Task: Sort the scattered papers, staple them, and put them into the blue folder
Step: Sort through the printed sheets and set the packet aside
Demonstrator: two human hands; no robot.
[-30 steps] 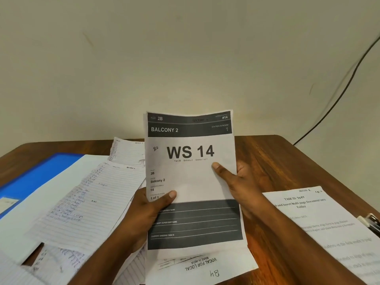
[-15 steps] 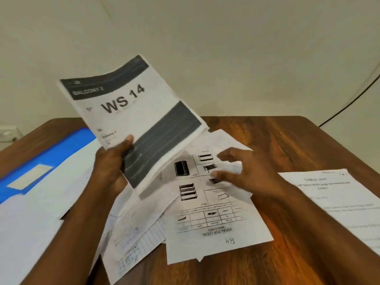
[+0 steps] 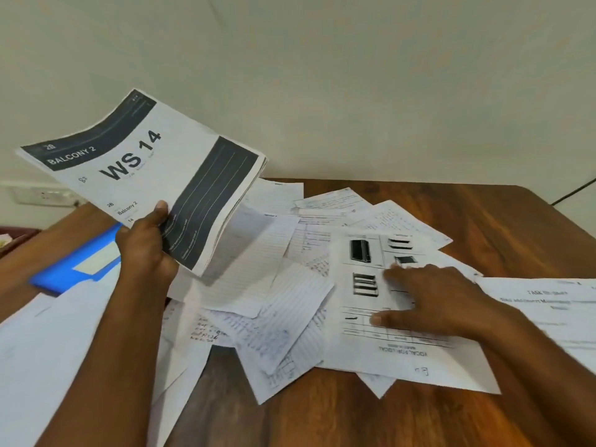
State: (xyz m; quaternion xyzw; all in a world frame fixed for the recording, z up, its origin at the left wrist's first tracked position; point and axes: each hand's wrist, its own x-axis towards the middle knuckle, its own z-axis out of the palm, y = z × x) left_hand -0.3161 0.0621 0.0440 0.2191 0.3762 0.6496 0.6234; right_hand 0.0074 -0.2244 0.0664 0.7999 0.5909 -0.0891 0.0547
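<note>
Right hand (image 3: 432, 304) now farther across sheet (image 3: 403, 359)

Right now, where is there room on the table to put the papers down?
Bare wood shows along the table's far right, beyond the scattered papers, and near the front edge between the arms. The middle and left are crowded.

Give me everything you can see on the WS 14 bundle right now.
The WS 14 bundle is a stack of several white paper sheets, edges fanned at its right side. The top page has a dark header band reading BALCONY 2, large black "WS 14", and a dark lined block below. It is lifted clear of the table, tilted, above the scattered papers. The left hand grips its lower edge, thumb on top. Nothing else touches it.
</note>
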